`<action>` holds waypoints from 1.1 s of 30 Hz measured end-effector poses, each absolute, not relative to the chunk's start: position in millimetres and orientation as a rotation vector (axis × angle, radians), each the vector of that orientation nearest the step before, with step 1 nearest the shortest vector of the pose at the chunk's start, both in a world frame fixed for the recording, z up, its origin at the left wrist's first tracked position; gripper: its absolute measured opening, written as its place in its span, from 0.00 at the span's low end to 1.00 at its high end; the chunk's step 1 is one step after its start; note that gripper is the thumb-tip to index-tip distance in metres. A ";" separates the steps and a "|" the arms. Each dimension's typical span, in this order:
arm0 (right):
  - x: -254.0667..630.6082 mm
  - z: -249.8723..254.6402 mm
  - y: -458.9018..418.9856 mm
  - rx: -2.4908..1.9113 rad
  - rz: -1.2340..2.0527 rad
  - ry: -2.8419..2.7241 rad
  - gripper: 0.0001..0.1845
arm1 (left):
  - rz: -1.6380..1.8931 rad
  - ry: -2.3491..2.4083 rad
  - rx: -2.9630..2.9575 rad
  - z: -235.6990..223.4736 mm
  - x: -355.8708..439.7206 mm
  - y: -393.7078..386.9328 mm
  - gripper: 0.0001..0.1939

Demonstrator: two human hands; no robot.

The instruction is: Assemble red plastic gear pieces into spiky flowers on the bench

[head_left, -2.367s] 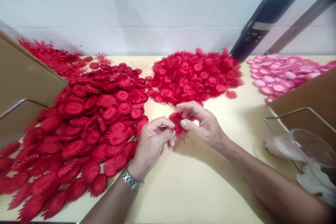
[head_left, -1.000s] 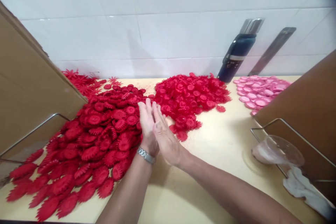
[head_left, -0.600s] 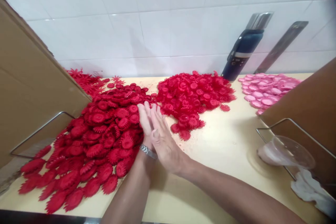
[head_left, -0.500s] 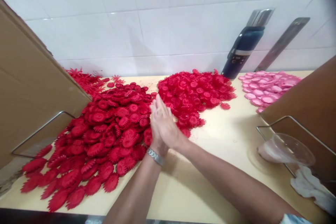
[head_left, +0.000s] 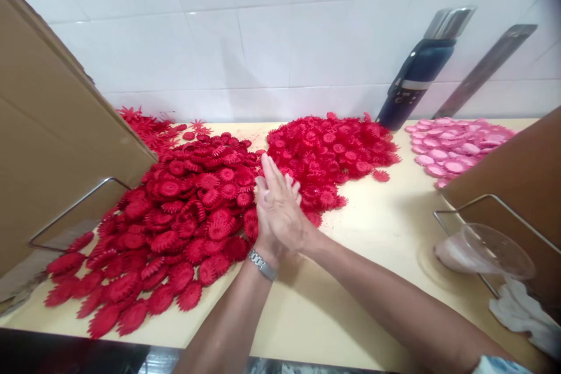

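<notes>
My left hand (head_left: 265, 228) and my right hand (head_left: 283, 213) are pressed palm to palm above the table, fingers stretched out and crossing at an angle. The right one covers much of the left. Whether anything lies between the palms is hidden. Just left of them spreads a large heap of dark red, fringed fabric-like flower discs (head_left: 169, 210). Behind and to the right lies a second heap of brighter red fringed flower pieces (head_left: 333, 149), its near edge partly covered by my fingers. A metal watch (head_left: 262, 265) circles my left wrist.
Flat red star-shaped cutouts (head_left: 146, 128) lie at the back left, and pink discs (head_left: 456, 146) at the back right. A dark blue bottle (head_left: 418, 79) stands by the tiled wall. Cardboard panels (head_left: 56, 87) flank the table (head_left: 350, 315). A clear plastic cup (head_left: 486, 251) and white tissue (head_left: 521, 310) are at right.
Earlier my hands were apart, with fingers bent at a red flower piece. They came together palm to palm, then shifted slightly right and changed angle. The view has also shifted.
</notes>
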State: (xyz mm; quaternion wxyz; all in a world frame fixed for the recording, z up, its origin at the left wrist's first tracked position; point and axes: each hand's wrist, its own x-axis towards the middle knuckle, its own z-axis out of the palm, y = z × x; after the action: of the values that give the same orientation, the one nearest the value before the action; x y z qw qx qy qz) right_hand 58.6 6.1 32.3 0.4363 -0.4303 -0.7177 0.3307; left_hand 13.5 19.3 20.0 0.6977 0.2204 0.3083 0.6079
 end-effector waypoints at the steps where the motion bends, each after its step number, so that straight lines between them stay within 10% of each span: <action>1: 59.5 31.2 14.4 -1.086 0.787 -1.789 0.39 | 1.350 0.630 0.474 21.9 16.2 17.0 0.28; 7: 74.8 32.1 40.6 -1.110 0.738 -1.752 0.33 | 1.332 0.676 0.311 30.7 9.1 6.5 0.11; 16: 100.5 34.5 30.9 -1.024 1.097 -1.478 0.22 | 1.253 0.678 0.221 30.5 -5.7 -1.8 0.10; 23: 139.5 44.2 8.7 -1.103 0.653 -1.902 0.08 | 1.378 0.894 0.734 39.5 -26.4 -5.3 0.08; 33: 166.5 29.3 -50.6 -0.966 0.783 -2.683 0.05 | 0.413 1.040 2.259 22.6 -38.8 -68.8 0.09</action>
State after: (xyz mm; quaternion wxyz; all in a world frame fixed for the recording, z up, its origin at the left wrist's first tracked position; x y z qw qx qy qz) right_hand 166.5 -50.6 29.3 0.0922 -0.3254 -0.9034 0.2635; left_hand -38.8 -68.8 22.6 0.3056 0.8533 0.3927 0.1559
